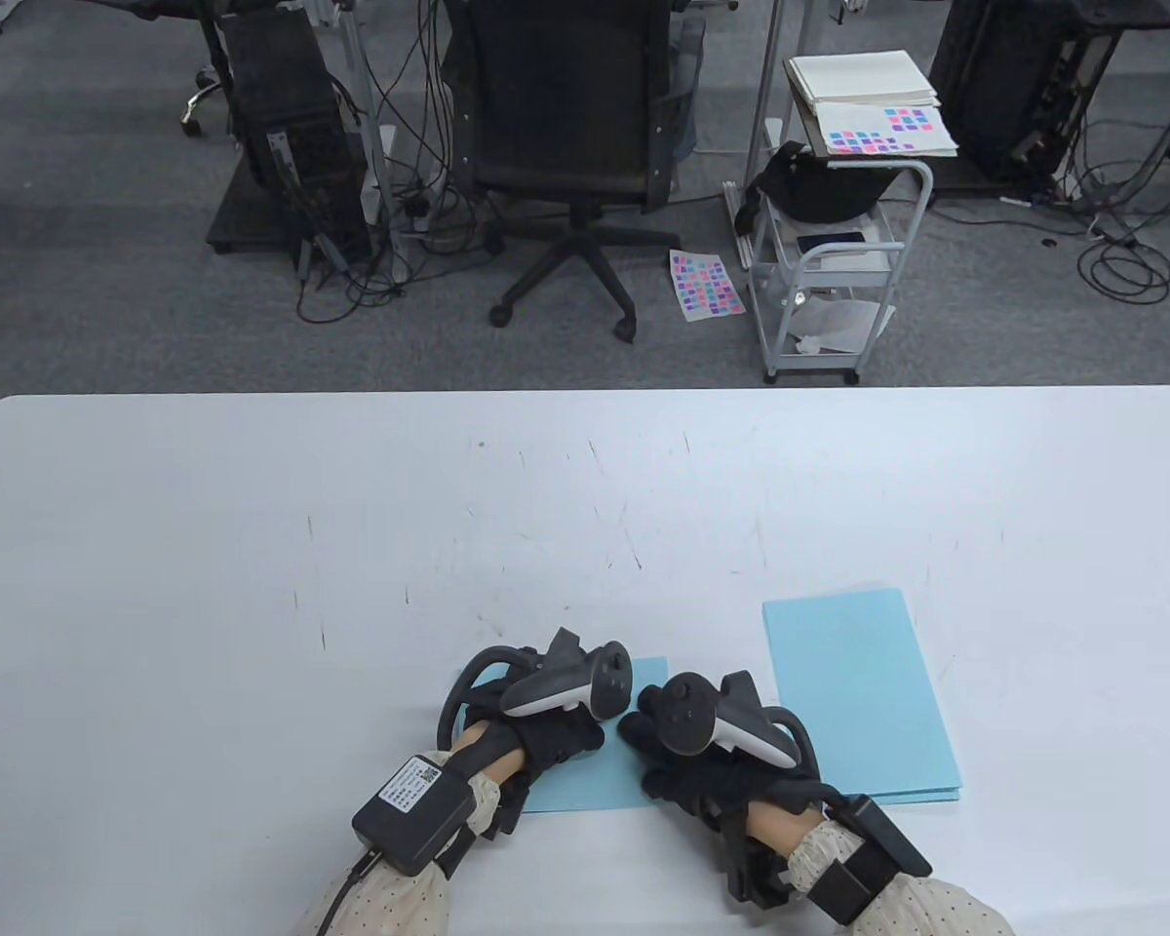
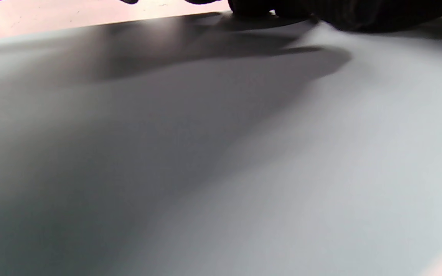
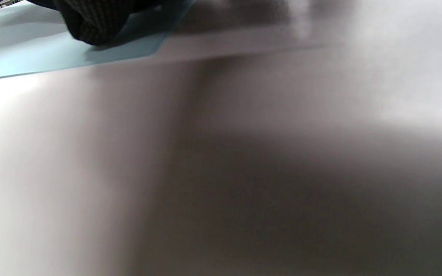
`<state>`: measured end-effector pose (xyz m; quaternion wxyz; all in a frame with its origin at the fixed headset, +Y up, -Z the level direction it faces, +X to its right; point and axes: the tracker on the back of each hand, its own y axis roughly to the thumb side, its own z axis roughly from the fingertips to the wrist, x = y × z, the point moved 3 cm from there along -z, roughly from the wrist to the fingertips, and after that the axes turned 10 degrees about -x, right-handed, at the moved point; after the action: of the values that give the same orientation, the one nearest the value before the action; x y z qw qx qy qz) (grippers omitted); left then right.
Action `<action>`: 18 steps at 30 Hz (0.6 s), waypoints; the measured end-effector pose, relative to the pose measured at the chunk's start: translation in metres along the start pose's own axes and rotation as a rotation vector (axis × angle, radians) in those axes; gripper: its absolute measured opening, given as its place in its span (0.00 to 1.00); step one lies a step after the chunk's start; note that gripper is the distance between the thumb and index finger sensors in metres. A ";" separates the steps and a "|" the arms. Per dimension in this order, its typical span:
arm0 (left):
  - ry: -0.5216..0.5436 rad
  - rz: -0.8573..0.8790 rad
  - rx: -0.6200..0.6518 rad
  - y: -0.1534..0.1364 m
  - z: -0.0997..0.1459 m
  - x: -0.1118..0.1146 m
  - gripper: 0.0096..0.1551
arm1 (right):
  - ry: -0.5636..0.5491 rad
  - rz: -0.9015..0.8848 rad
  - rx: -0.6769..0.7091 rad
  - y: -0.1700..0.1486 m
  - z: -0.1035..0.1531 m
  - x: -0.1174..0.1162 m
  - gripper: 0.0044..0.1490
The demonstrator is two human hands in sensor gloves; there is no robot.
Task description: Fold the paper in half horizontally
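Table view shows the blue paper (image 1: pixel 600 775) lying flat on the white table (image 1: pixel 253 546) just left of a stack of blue sheets (image 1: pixel 858 697), with both gloved hands on it. Its visible outline is short from near edge to far edge next to a sheet of the stack, which suggests the fold is already laid over, though I cannot see two layers or a crease line to confirm it. The left hand (image 1: pixel 531 726) rests on the sheet's left part, furthest from the stack, palm down; its fingers are hidden under the tracker, so I cannot tell whether they are spread or together. The right hand (image 1: pixel 687 756) lies over the sheet's right edge, between the sheet and the stack, and its fingertips (image 1: pixel 634 726) press down on the paper; they appear close together but are partly hidden. Right wrist view shows a gloved finger (image 3: pixel 90 23) pressing flat on the blue surface near a corner, not pinching it. Left wrist view shows only dim paper and dark glove at the top. My judgement: the folding is mostly done, and what remains is running along the crease to sharpen it and letting go.
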<state>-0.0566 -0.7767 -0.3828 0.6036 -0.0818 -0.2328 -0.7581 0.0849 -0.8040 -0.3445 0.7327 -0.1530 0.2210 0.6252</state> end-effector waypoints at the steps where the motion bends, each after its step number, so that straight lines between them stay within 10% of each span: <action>1: -0.001 0.000 -0.001 -0.001 0.000 0.000 0.34 | 0.000 0.001 -0.002 0.000 0.000 0.000 0.42; 18: -0.011 0.023 -0.069 -0.040 0.005 0.011 0.34 | -0.006 0.026 -0.017 0.000 0.001 0.001 0.41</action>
<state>-0.0987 -0.7776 -0.3841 0.6077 -0.1096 -0.2088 -0.7583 0.0855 -0.8022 -0.3441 0.7240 -0.1544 0.2154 0.6368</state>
